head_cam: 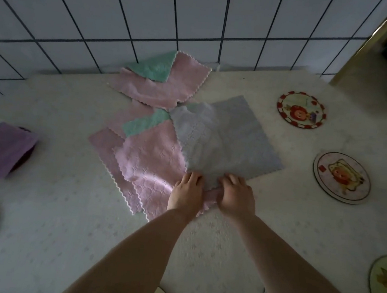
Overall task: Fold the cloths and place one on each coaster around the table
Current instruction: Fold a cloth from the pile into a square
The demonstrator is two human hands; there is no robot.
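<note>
Two hands at the near corner of the grey cloth

I have both hands together: left hand (187, 190) and right hand (236, 195), fingers curled and pinching the near corner of the grey cloth (224, 137). The cloth spreads flat away from my fingertips, over the pink cloths (148, 161); neither hand is nearer. Bare coasters (342, 178) lie well right of my fingers on the pale table (63, 216), under a tiled wall (153, 12).

Grey cloth (226, 137) – pink cloths (153, 163) – black-gridded white tiles (130, 10)
</note>
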